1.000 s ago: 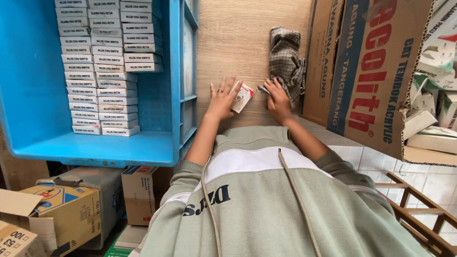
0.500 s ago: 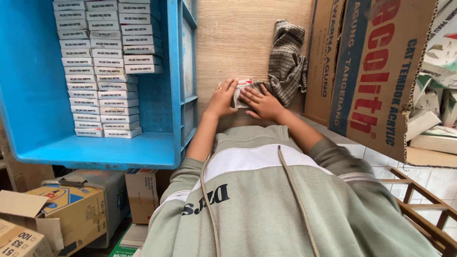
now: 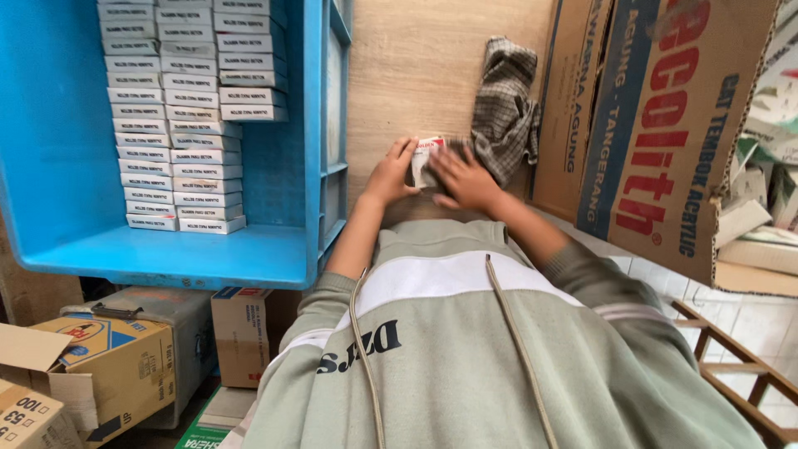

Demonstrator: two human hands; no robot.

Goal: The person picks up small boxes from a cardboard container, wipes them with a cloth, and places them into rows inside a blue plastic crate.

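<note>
Both my hands meet on a small white and red box (image 3: 424, 158) held against the wooden board (image 3: 416, 75). My left hand (image 3: 389, 173) grips the box from its left side. My right hand (image 3: 462, 178) lies over its right side with fingers spread, slightly blurred. A checked grey cloth (image 3: 504, 108) hangs just right of the box. To the left, a blue shelf unit (image 3: 58, 166) holds tall stacks of similar small white boxes (image 3: 174, 116).
Large flattened cardboard cartons (image 3: 657, 125) lean at the right. Brown cardboard boxes (image 3: 108, 366) sit below the blue shelf at lower left. A wooden frame (image 3: 740, 366) shows at lower right over white tiles. My grey-green sweatshirt fills the lower middle.
My hands have come together around the small box; the right hand moved left over it, and the box turned upright against the board.
</note>
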